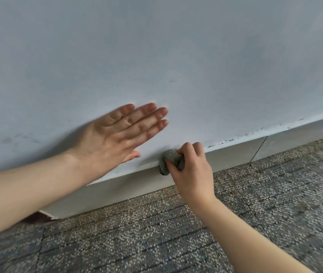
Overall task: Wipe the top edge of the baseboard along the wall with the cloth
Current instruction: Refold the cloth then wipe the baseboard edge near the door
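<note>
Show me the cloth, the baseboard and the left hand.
cloth (171,156): head view, bunched middle.
baseboard (233,154): head view, bare face right of cloth.
left hand (113,138): head view, back of hand.

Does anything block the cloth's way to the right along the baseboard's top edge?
Nothing visible does. The right hand holds the cloth on the baseboard's top edge; rightward, only dark specks lie along that edge. The left hand lies flat on the wall, left of the cloth.

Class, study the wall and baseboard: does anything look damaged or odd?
Yes. The baseboard ends in a ragged break at lower left, baring something reddish-brown. Right of the cloth, dark flecks dot the baseboard's top edge.
</note>
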